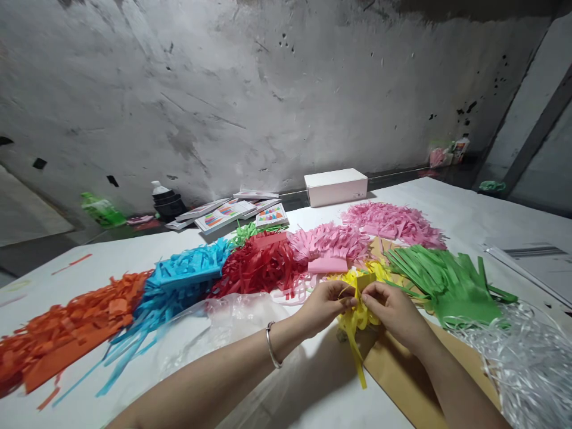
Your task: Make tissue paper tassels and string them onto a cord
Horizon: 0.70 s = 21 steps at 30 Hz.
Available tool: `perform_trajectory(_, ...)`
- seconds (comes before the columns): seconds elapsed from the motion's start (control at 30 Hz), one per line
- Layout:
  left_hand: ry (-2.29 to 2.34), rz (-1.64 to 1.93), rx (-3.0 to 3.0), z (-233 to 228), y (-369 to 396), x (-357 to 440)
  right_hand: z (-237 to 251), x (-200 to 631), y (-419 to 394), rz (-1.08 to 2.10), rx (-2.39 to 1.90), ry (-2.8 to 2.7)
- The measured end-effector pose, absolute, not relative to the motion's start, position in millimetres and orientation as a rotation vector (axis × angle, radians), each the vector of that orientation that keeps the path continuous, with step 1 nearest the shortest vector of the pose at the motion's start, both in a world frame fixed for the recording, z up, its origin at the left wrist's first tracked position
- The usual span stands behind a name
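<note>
My left hand (324,307) and my right hand (393,310) meet over the table, both pinching a small bundle of yellow fringed paper strips (357,322) whose ends hang down between them. A silver bangle (270,345) sits on my left wrist. More yellow fringe (346,278) lies just behind the hands. A brown sheet (402,369) lies under my right forearm.
Piles of cut fringe paper lie across the white table: orange (67,333), blue (179,280), red (257,265), pink (353,235), green (451,280). Silvery shredded strips (522,357) lie at the right. A white box (336,186), paper packs (232,213) and bottles (165,202) stand by the wall.
</note>
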<state>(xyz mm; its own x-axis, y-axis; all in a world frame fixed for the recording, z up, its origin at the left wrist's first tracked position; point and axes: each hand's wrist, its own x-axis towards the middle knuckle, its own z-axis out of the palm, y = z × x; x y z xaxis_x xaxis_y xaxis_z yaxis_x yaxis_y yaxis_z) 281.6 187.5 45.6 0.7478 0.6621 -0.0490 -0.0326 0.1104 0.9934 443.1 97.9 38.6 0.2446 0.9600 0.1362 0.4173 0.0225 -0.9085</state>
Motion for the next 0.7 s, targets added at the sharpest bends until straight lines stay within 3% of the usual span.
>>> perform_trajectory(0.4,0.527,0.601,1.366,46.1,189.7,283.8,33.0,442.3,97.6,0.345,-1.546,-1.518)
perform_trajectory(0.7,0.551,0.623,1.444,44.6,189.1,282.5,41.6,434.4,94.1,0.318,-1.561,-1.602)
